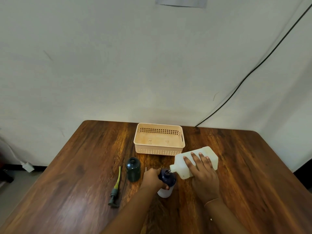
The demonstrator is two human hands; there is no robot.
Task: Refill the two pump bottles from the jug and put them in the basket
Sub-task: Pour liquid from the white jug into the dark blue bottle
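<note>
Jug (209, 156) under right fingers (195, 159), tipped.

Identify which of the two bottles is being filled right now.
The blue bottle, held by the left hand under the jug's spout. The green bottle stands alone, untouched.

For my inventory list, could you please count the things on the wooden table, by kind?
Pump bottles without pumps: 2, the dark green round bottle and the dark blue and white bottle held by the left hand
White plastic jug, tilted by the right hand: 1
Peach plastic basket: 1
Loose pump with yellowish tube: 1
Total: 5
</note>
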